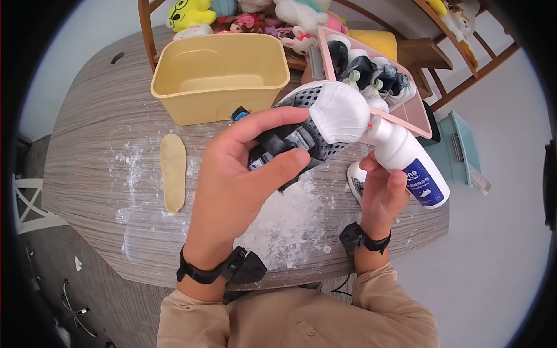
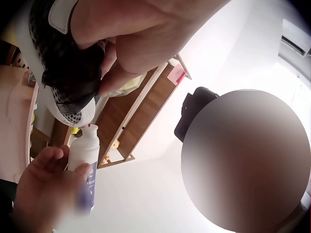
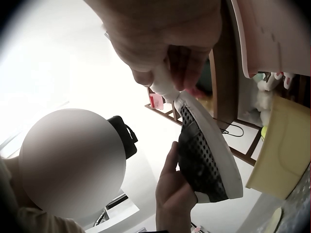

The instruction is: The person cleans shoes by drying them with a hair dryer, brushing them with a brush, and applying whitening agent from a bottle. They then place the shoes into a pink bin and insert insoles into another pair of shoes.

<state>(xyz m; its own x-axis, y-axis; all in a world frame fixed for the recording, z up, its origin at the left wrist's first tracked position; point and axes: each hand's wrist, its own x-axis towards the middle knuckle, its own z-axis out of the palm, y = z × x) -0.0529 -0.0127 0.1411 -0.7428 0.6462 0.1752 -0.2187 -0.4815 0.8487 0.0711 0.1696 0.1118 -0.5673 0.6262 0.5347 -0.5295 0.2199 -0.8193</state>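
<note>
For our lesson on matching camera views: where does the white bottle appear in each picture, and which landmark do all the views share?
Head: bottle right of centre, tilted.
Left wrist: bottle lower left, nearly upright.
Right wrist: bottle above centre, mostly hidden by the right hand.
Shared landmark: the dark mesh shoe, close to the bottle's nozzle.

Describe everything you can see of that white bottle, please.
The bottle is white, smooth and plastic-looking, with a rounded shoulder and a narrow spout showing a red spot. Its blue label carries white lettering and a mountain-like shape. The right hand holds it above the table, spout toward the white toe of the shoe. They look very close; I can't tell whether they touch. Its contents don't show.
</note>
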